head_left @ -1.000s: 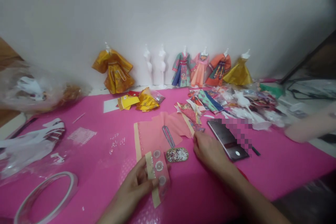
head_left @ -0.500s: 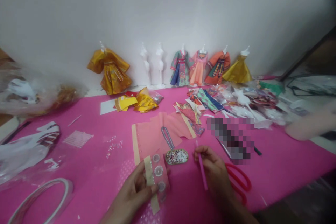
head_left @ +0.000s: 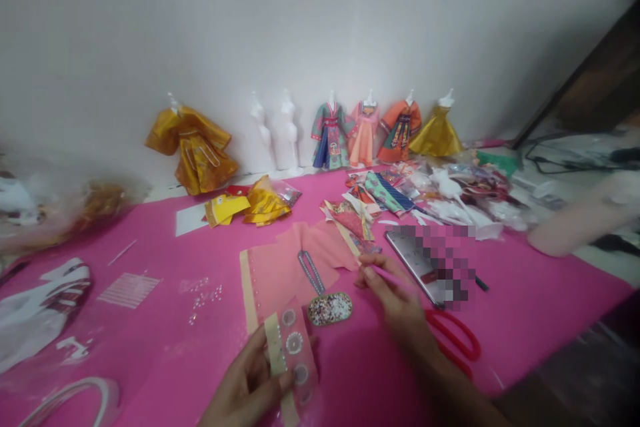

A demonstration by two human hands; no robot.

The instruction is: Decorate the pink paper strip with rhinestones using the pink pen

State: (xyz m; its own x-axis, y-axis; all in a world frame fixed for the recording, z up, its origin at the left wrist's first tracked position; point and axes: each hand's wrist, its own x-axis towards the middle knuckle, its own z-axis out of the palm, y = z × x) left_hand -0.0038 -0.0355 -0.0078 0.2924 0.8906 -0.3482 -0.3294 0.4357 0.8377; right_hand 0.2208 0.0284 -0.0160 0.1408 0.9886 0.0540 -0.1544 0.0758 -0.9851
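Observation:
A small pink and cream fabric strip (head_left: 295,360) with round lace-like motifs and beads is pinched in my left hand (head_left: 255,377). My right hand (head_left: 395,300) grips a pink pen-like stick (head_left: 393,276), its tip near the edge of the pink doll garment (head_left: 273,267). That garment lies flat, with cream borders and small beads along its left one. Over its front lies a grey beaded loop (head_left: 311,272). Between my hands sits an oval tin (head_left: 330,309) of glittery bits.
Red-handled scissors (head_left: 457,333) and a phone (head_left: 415,267) lie right. Loose gems (head_left: 205,297) and a tape roll (head_left: 100,390) are left. Fabric scraps (head_left: 387,193) lie behind; dressed doll forms (head_left: 333,137) and two bare ones (head_left: 290,130) stand by the wall.
The camera view has shifted. My right hand has moved up toward the garment's right edge, and the pink stick now lies more level. My left hand still holds the strip.

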